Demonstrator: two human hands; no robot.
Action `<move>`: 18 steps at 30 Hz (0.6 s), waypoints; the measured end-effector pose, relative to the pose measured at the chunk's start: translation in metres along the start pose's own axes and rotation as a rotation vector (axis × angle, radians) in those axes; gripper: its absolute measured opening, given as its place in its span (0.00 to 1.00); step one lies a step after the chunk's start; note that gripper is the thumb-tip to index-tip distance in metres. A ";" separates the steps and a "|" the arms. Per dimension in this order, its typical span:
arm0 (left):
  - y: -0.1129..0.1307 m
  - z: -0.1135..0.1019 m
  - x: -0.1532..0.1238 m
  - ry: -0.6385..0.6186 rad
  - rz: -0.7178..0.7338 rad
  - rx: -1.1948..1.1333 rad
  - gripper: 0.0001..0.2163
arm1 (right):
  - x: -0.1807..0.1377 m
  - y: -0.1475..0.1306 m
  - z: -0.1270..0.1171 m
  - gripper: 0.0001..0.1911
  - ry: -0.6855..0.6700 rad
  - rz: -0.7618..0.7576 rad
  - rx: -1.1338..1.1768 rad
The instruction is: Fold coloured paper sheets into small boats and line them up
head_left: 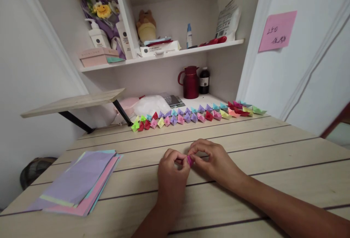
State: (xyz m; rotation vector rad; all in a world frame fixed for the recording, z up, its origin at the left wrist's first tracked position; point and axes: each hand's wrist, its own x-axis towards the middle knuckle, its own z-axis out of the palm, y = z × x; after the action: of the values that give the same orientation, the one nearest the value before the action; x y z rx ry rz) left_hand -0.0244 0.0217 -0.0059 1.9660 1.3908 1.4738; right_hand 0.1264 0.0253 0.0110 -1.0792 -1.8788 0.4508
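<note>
- Magenta paper (190, 161), folded small, sits between two sets of fingertips over the middle of a slatted table (136, 201).
- On one side, the left hand (174, 170) pinches it, thumb and forefinger closed on its near side with no visible gap.
- Opposite, the right hand (214, 161) brings thumb and forefinger together at the paper's other edge; its other fingers curl loosely. How hard either hand presses, one cannot tell.
- Most at risk, it seems, is the crease: a sideways tug from both pinches at once could tear so small a piece.
- Slipping is another likely hazard, since the fingertips hide much of the paper and an unseen layer could slide out of line.
- Beyond the hands, boats (187, 117) stand close together in rows; a forward sweep of the knuckles might topple some.
- At left, well apart, loose sheets (79, 179) lie in an uneven stack, which a careless elbow could scatter.
</note>
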 end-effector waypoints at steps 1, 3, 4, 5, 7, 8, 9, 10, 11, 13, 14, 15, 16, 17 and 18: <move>0.001 0.000 0.000 -0.004 0.005 -0.001 0.06 | 0.000 -0.001 0.000 0.06 0.004 0.004 -0.013; 0.001 0.000 0.000 -0.004 0.008 -0.001 0.06 | -0.001 -0.002 0.000 0.06 0.007 0.012 -0.039; 0.001 0.000 0.001 0.002 0.005 0.002 0.07 | -0.001 -0.003 0.000 0.06 0.009 0.020 -0.049; 0.000 0.001 0.001 0.012 -0.002 0.007 0.07 | -0.001 -0.002 -0.001 0.06 0.012 0.032 -0.057; -0.002 0.001 0.002 0.038 -0.040 0.008 0.08 | 0.000 -0.001 -0.002 0.07 0.020 0.058 -0.057; -0.004 0.001 0.002 0.050 -0.068 0.000 0.07 | 0.000 0.000 -0.003 0.07 0.021 0.068 -0.049; -0.005 0.001 0.003 0.058 -0.096 -0.013 0.07 | 0.000 0.002 -0.003 0.08 0.020 0.075 -0.037; -0.006 0.001 0.003 0.064 -0.118 -0.032 0.07 | 0.001 0.003 -0.003 0.08 0.018 0.078 -0.022; -0.007 0.001 0.003 0.066 -0.129 -0.055 0.06 | 0.001 0.004 -0.003 0.08 0.019 0.077 -0.005; -0.008 0.001 0.004 0.065 -0.118 -0.096 0.05 | 0.001 0.005 -0.002 0.08 0.017 0.075 0.022; -0.008 0.001 0.003 0.059 -0.103 -0.112 0.05 | 0.000 0.006 -0.002 0.07 0.016 0.073 0.030; -0.007 0.001 0.003 0.052 -0.086 -0.124 0.06 | 0.000 0.005 -0.001 0.07 0.015 0.074 0.034; -0.007 0.001 0.003 0.045 -0.069 -0.132 0.06 | 0.000 0.005 0.000 0.06 0.014 0.074 0.036; -0.006 0.001 0.003 0.040 -0.053 -0.133 0.06 | -0.001 0.005 0.000 0.06 0.012 0.074 0.035; -0.005 0.001 0.003 0.038 -0.040 -0.130 0.05 | -0.001 0.004 0.000 0.05 0.012 0.073 0.033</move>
State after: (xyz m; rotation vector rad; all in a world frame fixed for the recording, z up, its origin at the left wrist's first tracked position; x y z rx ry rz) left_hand -0.0260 0.0270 -0.0086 1.8299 1.3067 1.5494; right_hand 0.1283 0.0271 0.0076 -1.1287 -1.8193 0.5145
